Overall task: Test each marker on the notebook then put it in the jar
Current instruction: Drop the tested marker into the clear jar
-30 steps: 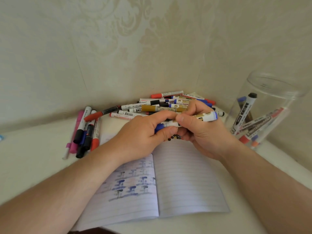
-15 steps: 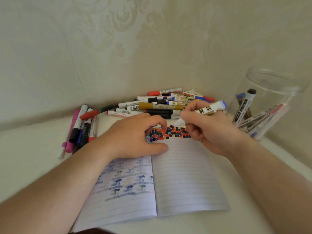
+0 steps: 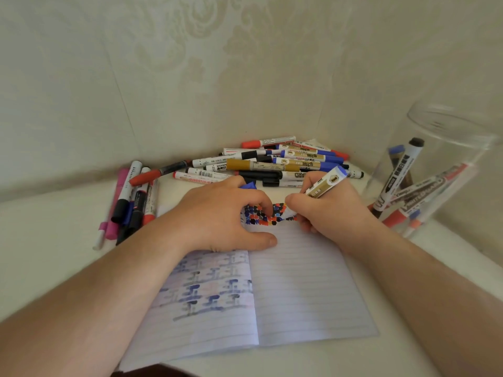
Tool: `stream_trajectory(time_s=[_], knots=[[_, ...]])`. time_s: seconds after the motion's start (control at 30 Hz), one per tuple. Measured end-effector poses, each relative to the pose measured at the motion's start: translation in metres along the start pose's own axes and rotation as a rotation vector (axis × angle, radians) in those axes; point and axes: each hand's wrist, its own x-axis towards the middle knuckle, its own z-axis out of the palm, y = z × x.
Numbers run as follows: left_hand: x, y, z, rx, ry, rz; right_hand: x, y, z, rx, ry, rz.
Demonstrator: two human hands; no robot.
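An open lined notebook (image 3: 304, 284) lies before me on the white table. My right hand (image 3: 326, 213) grips a white and gold marker with a blue end (image 3: 325, 183), its tip down on the top of the right page among rows of blue, black and red dots (image 3: 262, 213). My left hand (image 3: 220, 213) rests on the notebook's top near the fold, thumb flat on the page, with the blue cap (image 3: 249, 185) held between its curled fingers. The clear jar (image 3: 446, 131) stands at the right with several markers (image 3: 400, 178) inside.
A heap of markers (image 3: 275, 161) lies beyond the notebook against the wall corner. A second bunch of markers (image 3: 133, 197), pink, black, red and blue, lies at the left. Patterned walls close in behind and at the right.
The hands pulled the blue cap off the marker and moved apart. My left hand settled on the notebook with the cap; my right brought the tip down onto the dotted row.
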Motion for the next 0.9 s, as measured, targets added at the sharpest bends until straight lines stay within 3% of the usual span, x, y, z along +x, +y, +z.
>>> stream_trajectory(time_s=[0.37, 0.53, 0.73, 0.9], knots=[[-0.001, -0.0001, -0.0002, -0.015, -0.005, -0.014, -0.0008, -0.0021, 0.0018, -0.085, 0.015, -0.01], [-0.0007, 0.0013, -0.0015, -0.008, -0.014, -0.014, -0.0017, -0.0001, -0.0002, 0.008, 0.017, 0.001], [-0.0004, -0.0007, -0.0004, -0.011, -0.008, -0.01, -0.0006, -0.0025, 0.0019, -0.111, 0.002, -0.004], [-0.0002, -0.0006, -0.0004, -0.002, -0.019, -0.012, -0.0019, -0.0009, 0.0009, -0.041, 0.03, -0.008]])
